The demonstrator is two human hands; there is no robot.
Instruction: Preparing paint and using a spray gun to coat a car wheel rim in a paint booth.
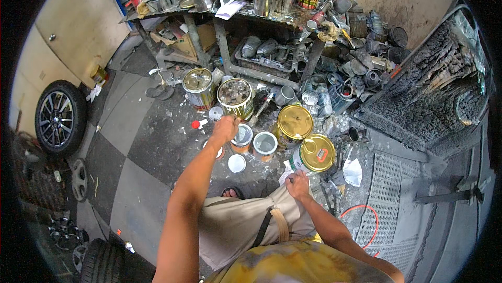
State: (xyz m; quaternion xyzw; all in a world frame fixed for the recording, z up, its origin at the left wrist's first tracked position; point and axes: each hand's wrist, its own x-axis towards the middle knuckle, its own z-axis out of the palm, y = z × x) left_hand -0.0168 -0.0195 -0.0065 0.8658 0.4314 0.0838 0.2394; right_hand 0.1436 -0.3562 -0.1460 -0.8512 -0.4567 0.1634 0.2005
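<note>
My left hand (226, 129) reaches forward with its fingers curled, at the left rim of a small can of grey paint (242, 136). Its fingertips are partly hidden, so what they grip, if anything, I cannot make out. Just beyond it stands a larger paint can (235, 95) with a crusted, drip-stained top. My right hand (298, 184) is closed by my knee, with something small and dark at its fingers. Close in front of it lies a tilted gold-lidded tin (316, 153). A second small can of grey paint (265, 144) stands between the hands, near a white round lid (237, 163).
Another gold-lidded tin (295, 122) and a stained can (198, 87) stand on the floor. A cluttered workbench (183, 15) full of tins is ahead. Heaped used cans (361, 66) lie to the right, a red hose (375, 225) nearer. A wheel (60, 118) leans at left.
</note>
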